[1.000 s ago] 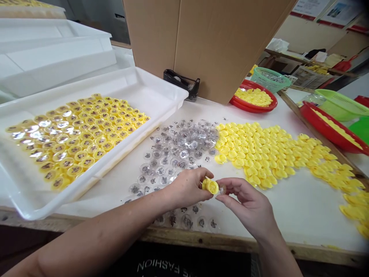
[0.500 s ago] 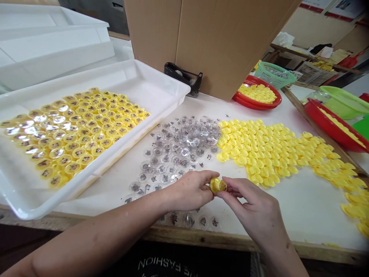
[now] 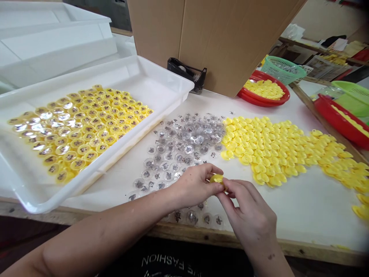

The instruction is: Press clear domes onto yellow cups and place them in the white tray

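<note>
Between both hands, above the white table, is a small round yellow plastic piece (image 3: 216,179). My left hand (image 3: 198,182) is closed on its left side, with thumb and fingers around it. The fingertips of my right hand (image 3: 248,207) pinch its right edge, so much of it is hidden. Below and beyond my left hand lie many clear round discs (image 3: 188,149) with small dark printed pictures. Farther right, a spread of loose yellow pieces (image 3: 265,146) covers the table. The white tray (image 3: 161,82) on the left holds rows of yellow pieces (image 3: 90,156) with printed tops.
A cardboard box (image 3: 213,42) stands at the back, with a black tape dispenser (image 3: 187,75) before it. Red bowls (image 3: 266,100) of yellow pieces and a green basket (image 3: 284,69) are at the back right. More white trays (image 3: 57,46) sit behind on the left. A wooden edge (image 3: 201,234) runs along the front.
The yellow piece has turned in my fingers, and its printed face no longer shows. My left thumb now presses over it, and my right fingertips have closed in nearer. The view has shifted slightly.
</note>
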`<act>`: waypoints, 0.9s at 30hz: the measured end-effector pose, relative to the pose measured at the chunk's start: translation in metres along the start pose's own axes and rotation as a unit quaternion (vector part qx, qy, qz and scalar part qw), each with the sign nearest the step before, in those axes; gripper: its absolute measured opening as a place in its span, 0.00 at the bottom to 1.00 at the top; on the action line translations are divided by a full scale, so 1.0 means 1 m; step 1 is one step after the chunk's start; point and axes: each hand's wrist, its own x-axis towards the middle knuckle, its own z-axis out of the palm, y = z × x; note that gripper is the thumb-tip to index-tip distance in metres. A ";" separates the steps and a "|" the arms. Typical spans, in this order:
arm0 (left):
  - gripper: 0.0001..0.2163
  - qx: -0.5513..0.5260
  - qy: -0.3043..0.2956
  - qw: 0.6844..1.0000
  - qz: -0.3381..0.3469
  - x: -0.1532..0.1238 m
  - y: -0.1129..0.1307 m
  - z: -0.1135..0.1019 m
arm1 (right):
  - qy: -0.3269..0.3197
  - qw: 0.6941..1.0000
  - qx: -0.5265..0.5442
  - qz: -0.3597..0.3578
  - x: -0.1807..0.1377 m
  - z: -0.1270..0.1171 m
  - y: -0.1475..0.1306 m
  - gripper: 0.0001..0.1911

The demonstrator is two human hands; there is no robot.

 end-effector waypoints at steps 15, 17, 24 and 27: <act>0.07 0.084 0.034 0.986 0.140 -0.007 0.010 -0.001 | -0.050 0.891 0.384 0.236 -0.011 0.002 0.018 0.10; 0.06 0.077 0.024 0.988 0.130 -0.007 0.012 -0.002 | -0.043 0.893 0.382 0.236 -0.012 0.005 0.017 0.09; 0.07 0.107 0.031 0.992 0.057 -0.008 0.014 -0.001 | -0.046 0.867 0.408 0.283 -0.020 0.014 0.018 0.10; 0.11 0.064 0.010 0.998 0.001 -0.004 0.006 0.006 | -0.044 0.845 0.408 0.343 -0.025 0.027 0.030 0.14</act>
